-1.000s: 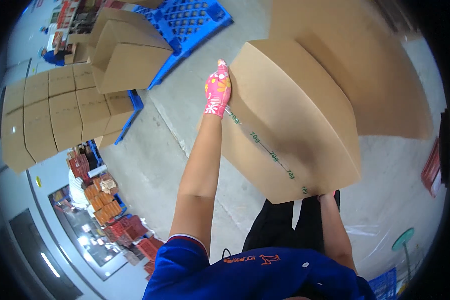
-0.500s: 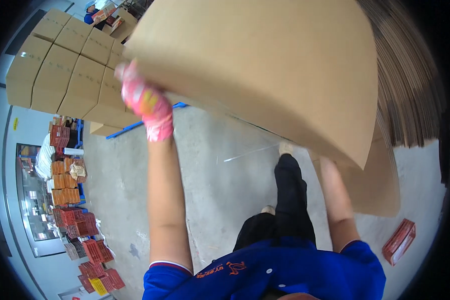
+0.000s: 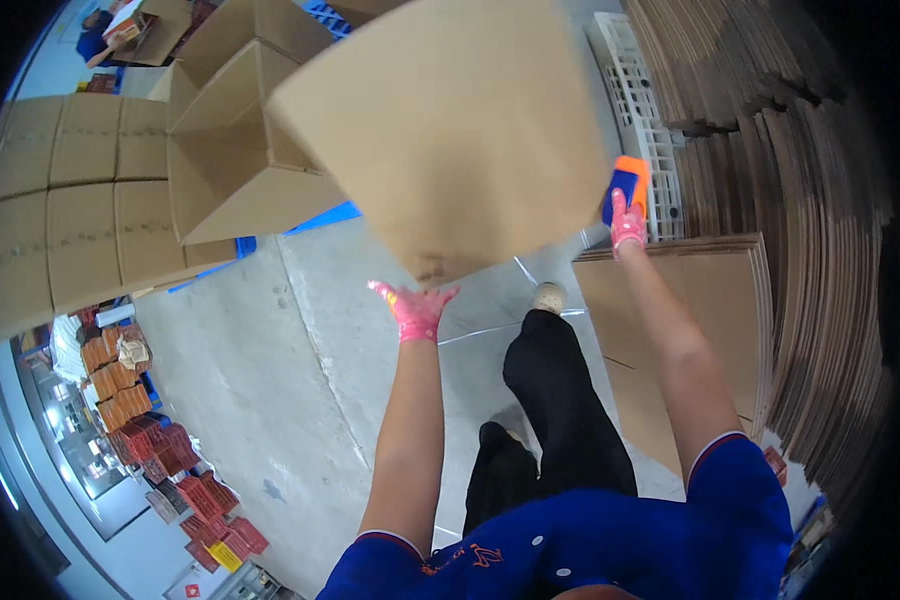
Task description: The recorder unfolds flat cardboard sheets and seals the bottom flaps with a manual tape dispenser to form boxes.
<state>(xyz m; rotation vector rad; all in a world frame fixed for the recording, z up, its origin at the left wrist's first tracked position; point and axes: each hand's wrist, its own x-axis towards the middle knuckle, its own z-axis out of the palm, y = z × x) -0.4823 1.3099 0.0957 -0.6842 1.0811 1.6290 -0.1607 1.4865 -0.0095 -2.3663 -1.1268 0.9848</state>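
Head view: one carton looms near the left hand, its fingers spread. The right hand grips one orange-and-blue tool.

I'm now spreading the left hand wide near the box, and the right hand is coming clear, gripping an orange-and-blue tool.

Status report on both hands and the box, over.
Left hand open by the box, contact unclear. Right hand gripping orange-blue tool. Flat cardboard stacked at right.
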